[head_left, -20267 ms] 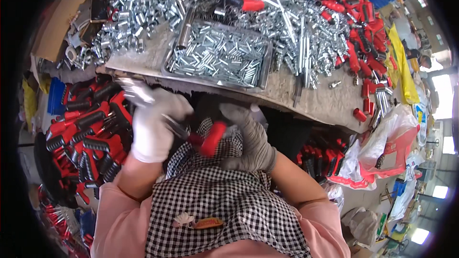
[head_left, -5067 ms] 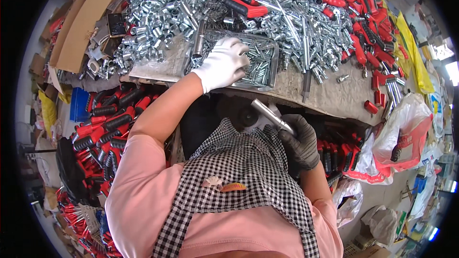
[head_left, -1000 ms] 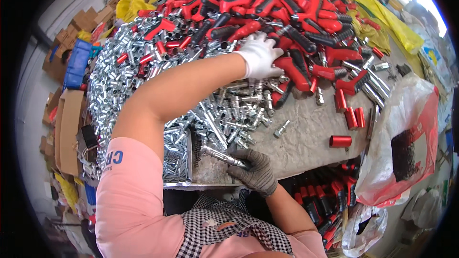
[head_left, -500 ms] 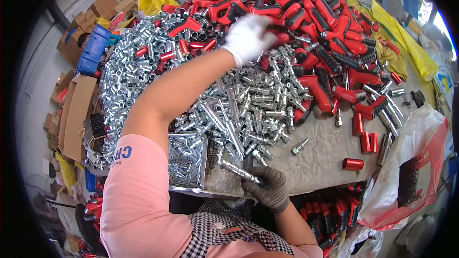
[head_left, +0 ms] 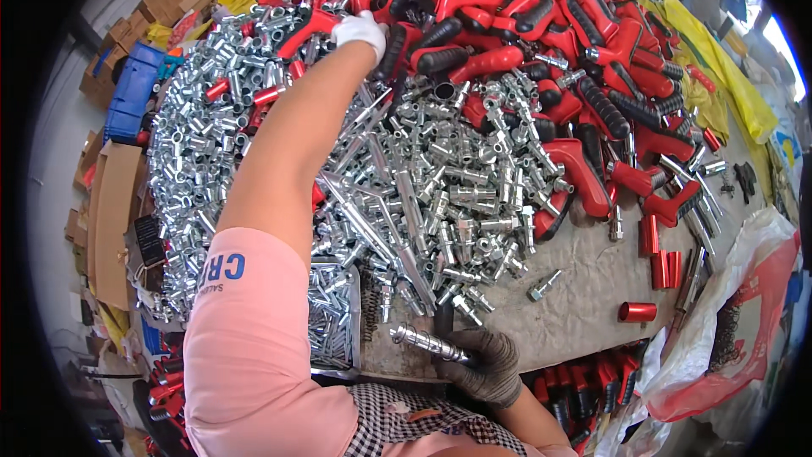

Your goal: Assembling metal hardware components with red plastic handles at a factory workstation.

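left hand [head_left: 360, 32]: white glove
right hand [head_left: 489, 366]: dark grey glove
metal tube [head_left: 427, 342]: bright silver
metal fittings [head_left: 474, 196]: silver
handles [head_left: 582, 176]: red and black
sleeve [head_left: 249, 338]: pink (lettering [head_left: 225, 267] blue)
apron [head_left: 463, 423]: black-and-white check
crate [head_left: 135, 91]: blue
plastic sheet [head_left: 709, 55]: yellow
bag [head_left: 765, 288]: white and red

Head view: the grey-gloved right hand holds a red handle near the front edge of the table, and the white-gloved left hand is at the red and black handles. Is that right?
Wrong object: the head view shows the right hand holding a silver metal part near the front edge of the table. The white-gloved left hand is at the red and black handles.
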`<state>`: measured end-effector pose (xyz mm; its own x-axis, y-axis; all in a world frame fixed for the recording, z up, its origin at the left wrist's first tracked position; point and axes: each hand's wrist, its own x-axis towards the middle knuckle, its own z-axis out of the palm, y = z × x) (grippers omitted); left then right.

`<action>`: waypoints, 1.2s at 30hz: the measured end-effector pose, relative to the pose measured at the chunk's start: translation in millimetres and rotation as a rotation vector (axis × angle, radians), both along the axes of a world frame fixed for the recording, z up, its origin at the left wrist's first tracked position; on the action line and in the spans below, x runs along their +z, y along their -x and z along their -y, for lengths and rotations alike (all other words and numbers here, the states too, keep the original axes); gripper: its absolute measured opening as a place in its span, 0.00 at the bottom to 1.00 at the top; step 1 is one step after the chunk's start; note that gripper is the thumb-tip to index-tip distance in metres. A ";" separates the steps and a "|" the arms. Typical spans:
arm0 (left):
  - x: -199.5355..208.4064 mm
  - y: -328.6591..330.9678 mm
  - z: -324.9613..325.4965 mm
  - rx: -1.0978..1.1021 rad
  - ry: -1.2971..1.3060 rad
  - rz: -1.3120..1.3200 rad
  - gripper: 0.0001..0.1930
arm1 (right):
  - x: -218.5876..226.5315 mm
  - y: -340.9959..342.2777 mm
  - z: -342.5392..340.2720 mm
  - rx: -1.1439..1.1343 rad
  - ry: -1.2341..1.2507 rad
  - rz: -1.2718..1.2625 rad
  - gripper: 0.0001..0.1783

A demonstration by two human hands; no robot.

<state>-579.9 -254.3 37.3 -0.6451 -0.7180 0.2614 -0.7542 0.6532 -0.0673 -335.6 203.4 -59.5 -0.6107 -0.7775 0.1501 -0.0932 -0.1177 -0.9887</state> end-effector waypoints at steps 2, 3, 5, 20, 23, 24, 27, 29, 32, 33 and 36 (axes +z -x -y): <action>-4.9 2.6 20.4 -0.116 0.020 0.042 0.28 | 1.2 -0.8 0.5 0.003 -0.035 0.014 0.20; -1.1 -0.1 20.6 -0.216 0.028 0.082 0.27 | 2.3 -0.4 1.9 -0.041 -0.028 0.023 0.20; -1.6 -3.7 17.9 -0.218 0.010 0.124 0.23 | 4.4 0.9 3.3 -0.084 -0.025 0.036 0.19; -3.5 -11.9 -2.7 -0.083 -0.061 0.048 0.20 | 6.0 5.5 2.5 -0.088 0.037 -0.057 0.20; -6.7 -16.5 5.8 -0.143 -0.001 0.040 0.20 | 2.2 1.5 2.6 -0.085 0.059 0.061 0.20; -1.0 -25.9 -7.5 -0.178 -0.010 0.041 0.19 | 3.1 -0.2 3.5 -0.095 0.066 0.138 0.20; 8.8 -67.9 -8.2 -0.304 0.032 0.022 0.21 | -7.0 -3.8 2.5 -0.068 0.038 0.168 0.20; 8.0 -94.1 10.4 -0.385 0.073 -0.058 0.21 | -15.9 -8.9 4.6 -0.082 0.123 0.223 0.20; 20.1 -141.5 -18.1 -0.489 0.069 -0.148 0.16 | -21.9 -8.8 4.9 -0.064 0.155 0.177 0.19; 22.8 -163.2 -25.5 -0.559 0.066 -0.172 0.16 | -15.6 -9.7 6.2 -0.088 0.167 0.195 0.18; 33.8 -229.7 -78.5 -0.599 0.006 -0.254 0.16 | -15.7 -10.8 5.9 -0.100 0.172 0.267 0.18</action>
<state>-350.2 -175.8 71.1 -0.8510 -0.2511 0.4612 -0.2525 0.9657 0.0599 -324.8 197.5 -75.2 -0.7179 -0.6892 0.0983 0.1469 -0.2879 -0.9463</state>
